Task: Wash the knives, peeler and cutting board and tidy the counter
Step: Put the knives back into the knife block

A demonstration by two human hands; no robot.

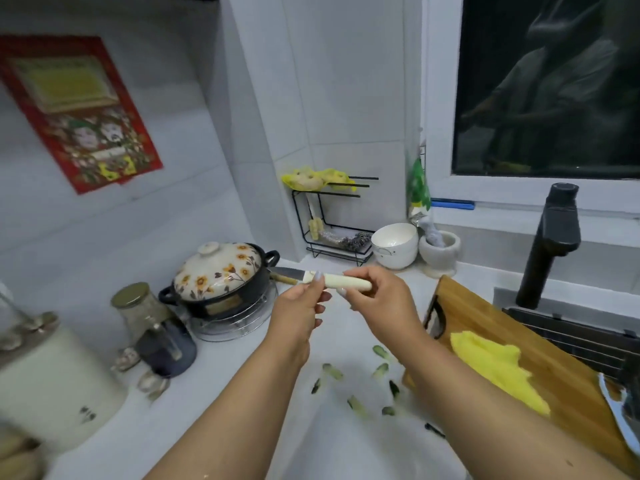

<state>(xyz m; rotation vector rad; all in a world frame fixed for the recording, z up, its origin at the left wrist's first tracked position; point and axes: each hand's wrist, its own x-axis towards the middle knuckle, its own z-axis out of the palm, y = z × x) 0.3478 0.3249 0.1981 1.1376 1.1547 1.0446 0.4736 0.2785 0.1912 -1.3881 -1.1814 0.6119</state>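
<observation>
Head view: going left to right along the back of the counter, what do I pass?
Glass jar with gold lid → floral-lidded black pot → black wire rack → white ceramic bowl → pale stone mortar → black faucet.

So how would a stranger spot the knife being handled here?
Start at the flowered pot left of centre on the counter. Just to its right, both hands hold a small knife in the air. Its cream handle and short steel blade pointing at the pot mark it out.

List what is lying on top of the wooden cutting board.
A yellow cloth lies on the cutting board. At its near right end sits a blurred blue-and-white thing, too unclear to name. The right arm hides the board's near left corner.
</observation>
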